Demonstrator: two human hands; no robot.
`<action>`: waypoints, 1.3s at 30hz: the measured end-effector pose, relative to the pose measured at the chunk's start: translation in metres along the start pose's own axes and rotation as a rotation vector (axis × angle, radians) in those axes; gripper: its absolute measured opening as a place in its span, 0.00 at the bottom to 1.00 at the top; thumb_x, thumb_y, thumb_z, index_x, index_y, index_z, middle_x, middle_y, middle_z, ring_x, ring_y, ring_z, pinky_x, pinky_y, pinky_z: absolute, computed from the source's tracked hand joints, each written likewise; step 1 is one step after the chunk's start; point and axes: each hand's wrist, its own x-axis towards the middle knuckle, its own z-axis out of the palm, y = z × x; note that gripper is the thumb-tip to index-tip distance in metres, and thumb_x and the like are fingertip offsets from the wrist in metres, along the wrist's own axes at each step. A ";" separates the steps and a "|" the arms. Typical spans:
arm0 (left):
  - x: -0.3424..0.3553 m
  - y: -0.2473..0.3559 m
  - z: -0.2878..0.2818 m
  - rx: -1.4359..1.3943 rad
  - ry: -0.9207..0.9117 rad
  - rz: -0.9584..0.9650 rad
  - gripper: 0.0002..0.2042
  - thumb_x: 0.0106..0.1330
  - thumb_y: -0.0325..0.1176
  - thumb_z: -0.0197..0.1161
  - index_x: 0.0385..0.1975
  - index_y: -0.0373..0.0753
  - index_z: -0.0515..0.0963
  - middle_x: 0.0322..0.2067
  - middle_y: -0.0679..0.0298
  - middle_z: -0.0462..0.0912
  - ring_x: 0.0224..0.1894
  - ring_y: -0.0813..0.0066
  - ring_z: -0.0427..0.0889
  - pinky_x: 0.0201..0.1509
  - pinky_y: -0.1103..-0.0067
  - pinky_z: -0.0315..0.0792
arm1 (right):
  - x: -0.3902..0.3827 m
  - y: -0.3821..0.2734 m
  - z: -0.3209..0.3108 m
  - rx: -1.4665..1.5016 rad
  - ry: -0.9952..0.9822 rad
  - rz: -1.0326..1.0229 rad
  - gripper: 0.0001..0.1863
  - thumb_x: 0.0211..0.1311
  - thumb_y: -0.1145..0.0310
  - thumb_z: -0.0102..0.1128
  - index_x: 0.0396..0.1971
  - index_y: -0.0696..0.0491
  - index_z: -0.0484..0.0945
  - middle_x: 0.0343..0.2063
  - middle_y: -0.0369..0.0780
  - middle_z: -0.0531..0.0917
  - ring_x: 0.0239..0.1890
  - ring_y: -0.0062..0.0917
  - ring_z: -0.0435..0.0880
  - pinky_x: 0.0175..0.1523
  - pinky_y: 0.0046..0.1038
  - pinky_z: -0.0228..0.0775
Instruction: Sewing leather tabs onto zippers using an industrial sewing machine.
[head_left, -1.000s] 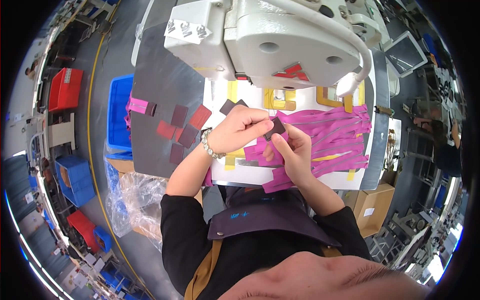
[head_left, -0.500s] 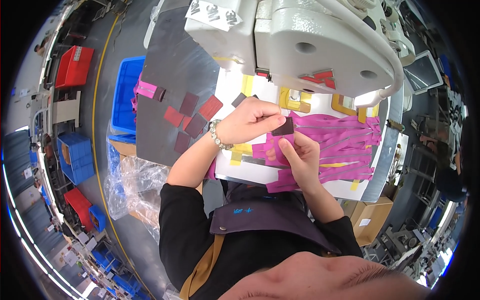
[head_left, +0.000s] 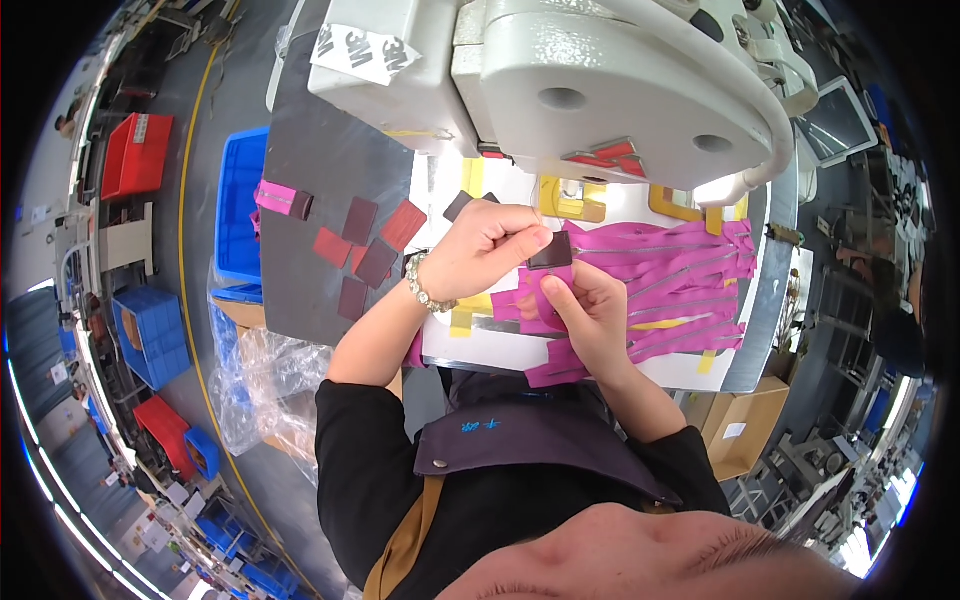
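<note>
My right hand (head_left: 597, 312) pinches a magenta zipper strip (head_left: 552, 300) between thumb and fingers, above the white work surface. A small dark brown rectangular patch (head_left: 549, 252) sits at that strip's upper end, facing up. My left hand (head_left: 482, 252), with a beaded bracelet at the wrist, is closed with thumb and forefinger pinched at the patch's upper left corner. Whatever lies between those fingertips is too small to make out. To the right, several magenta zipper strips (head_left: 670, 272) lie spread side by side, partly behind my right hand.
A large white sewing machine head (head_left: 620, 95) overhangs the far side, with yellow frames (head_left: 573, 198) below it. Several red and dark patches (head_left: 376, 262) lie on the grey tabletop (head_left: 330, 130) at left. A blue bin (head_left: 240, 205) and clear plastic wrap (head_left: 270, 375) stand beyond its left edge.
The whole view has shifted slightly, so the machine and table appear further left. Both hands keep nearly the same pose around the patch and zipper strip.
</note>
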 end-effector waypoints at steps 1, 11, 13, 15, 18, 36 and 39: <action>0.000 0.000 0.000 -0.004 0.006 -0.024 0.14 0.67 0.32 0.54 0.19 0.34 0.68 0.14 0.69 0.61 0.17 0.82 0.57 0.21 0.81 0.54 | 0.000 0.001 0.000 -0.001 0.003 0.002 0.08 0.66 0.73 0.54 0.27 0.62 0.74 0.25 0.40 0.83 0.29 0.14 0.81 0.32 0.15 0.71; 0.001 0.004 -0.007 0.017 0.028 -0.187 0.17 0.70 0.36 0.51 0.20 0.33 0.66 0.15 0.72 0.61 0.21 0.84 0.56 0.24 0.82 0.55 | 0.002 -0.004 0.000 0.064 -0.001 0.035 0.09 0.66 0.73 0.53 0.27 0.60 0.73 0.26 0.41 0.83 0.28 0.15 0.81 0.32 0.15 0.70; 0.000 0.005 -0.007 -0.009 0.047 -0.180 0.16 0.70 0.35 0.52 0.20 0.32 0.68 0.16 0.72 0.63 0.21 0.84 0.58 0.25 0.82 0.56 | 0.002 -0.006 0.000 0.050 -0.002 0.032 0.08 0.66 0.73 0.52 0.33 0.62 0.75 0.26 0.41 0.83 0.28 0.16 0.81 0.33 0.16 0.71; 0.000 0.005 -0.007 -0.031 0.071 -0.172 0.16 0.70 0.35 0.52 0.21 0.32 0.70 0.16 0.71 0.66 0.21 0.84 0.59 0.26 0.83 0.58 | 0.002 -0.007 -0.001 0.052 -0.013 0.045 0.08 0.67 0.72 0.51 0.35 0.63 0.75 0.26 0.41 0.83 0.28 0.17 0.81 0.33 0.16 0.71; 0.000 0.004 -0.006 -0.028 0.082 -0.123 0.15 0.69 0.36 0.54 0.24 0.31 0.74 0.16 0.68 0.67 0.21 0.84 0.59 0.24 0.82 0.60 | 0.002 -0.007 0.000 0.052 -0.017 0.050 0.09 0.67 0.73 0.51 0.36 0.63 0.76 0.26 0.41 0.83 0.28 0.17 0.82 0.33 0.17 0.72; -0.001 0.006 -0.010 0.106 0.051 -0.126 0.13 0.69 0.34 0.52 0.24 0.32 0.73 0.19 0.67 0.72 0.23 0.82 0.66 0.29 0.84 0.63 | 0.005 0.002 0.003 0.024 0.006 0.023 0.07 0.65 0.75 0.52 0.29 0.63 0.74 0.24 0.40 0.82 0.25 0.15 0.79 0.31 0.17 0.74; 0.002 0.002 -0.007 0.138 0.115 -0.068 0.12 0.67 0.33 0.54 0.25 0.32 0.74 0.15 0.63 0.68 0.19 0.78 0.63 0.24 0.80 0.62 | 0.007 0.004 0.003 0.042 0.030 0.043 0.08 0.66 0.74 0.51 0.31 0.63 0.75 0.24 0.39 0.81 0.24 0.14 0.78 0.31 0.17 0.74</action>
